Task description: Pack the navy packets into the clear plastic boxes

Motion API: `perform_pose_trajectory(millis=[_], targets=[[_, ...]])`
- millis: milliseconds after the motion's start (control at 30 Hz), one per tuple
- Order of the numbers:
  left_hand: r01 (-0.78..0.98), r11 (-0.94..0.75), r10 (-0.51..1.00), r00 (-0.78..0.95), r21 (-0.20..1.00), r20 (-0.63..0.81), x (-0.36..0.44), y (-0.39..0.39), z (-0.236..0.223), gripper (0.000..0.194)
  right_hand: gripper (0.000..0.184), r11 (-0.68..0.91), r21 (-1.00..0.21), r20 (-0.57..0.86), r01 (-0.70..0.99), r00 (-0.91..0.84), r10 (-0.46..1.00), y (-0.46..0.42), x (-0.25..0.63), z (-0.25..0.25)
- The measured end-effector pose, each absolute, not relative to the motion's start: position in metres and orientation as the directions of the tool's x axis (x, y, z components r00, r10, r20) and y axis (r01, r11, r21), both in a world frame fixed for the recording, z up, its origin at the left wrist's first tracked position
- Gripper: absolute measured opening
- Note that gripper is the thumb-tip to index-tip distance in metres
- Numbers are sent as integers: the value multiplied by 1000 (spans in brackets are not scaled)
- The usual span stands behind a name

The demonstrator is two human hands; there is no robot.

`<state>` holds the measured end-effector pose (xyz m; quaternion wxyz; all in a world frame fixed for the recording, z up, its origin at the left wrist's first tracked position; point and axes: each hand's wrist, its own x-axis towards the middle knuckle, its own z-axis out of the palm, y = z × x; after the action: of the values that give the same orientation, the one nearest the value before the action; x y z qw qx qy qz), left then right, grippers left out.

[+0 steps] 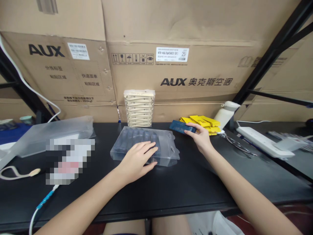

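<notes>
My left hand lies flat, fingers apart, on top of a clear plastic box that holds several dark blue packets. The box rests on the black table in front of me. My right hand reaches to the right of the box and pinches a dark blue packet by its end, just above the table. Right behind that hand lies a pile of yellow packets.
A stack of cream-coloured packets stands against big cardboard cartons at the back. A translucent box lies at left, a white bottle, scissors and a white power strip at right. Black shelf struts rise at right.
</notes>
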<state>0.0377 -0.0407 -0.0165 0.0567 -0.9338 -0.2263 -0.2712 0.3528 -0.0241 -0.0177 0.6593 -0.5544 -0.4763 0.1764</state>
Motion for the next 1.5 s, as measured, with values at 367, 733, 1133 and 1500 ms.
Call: perform_pose_trajectory(millis=[367,733,1133,1500], targets=[[454,-891,387,751,8,535,39,-40,-16,42,51,349,-902,431,256,455,780,-23,353,-19],[456,-890,387,749,6,538,39,-40,-16,41,52,267,-936,345,231,443,827,-24,352,-19],[462,-887,395,755,4,523,39,-40,-16,41,46,271,-935,349,229,459,817,-24,349,-17],[454,-890,406,752,38,520,38,-41,-15,41,47,260,-939,337,226,452,826,-25,349,-18]])
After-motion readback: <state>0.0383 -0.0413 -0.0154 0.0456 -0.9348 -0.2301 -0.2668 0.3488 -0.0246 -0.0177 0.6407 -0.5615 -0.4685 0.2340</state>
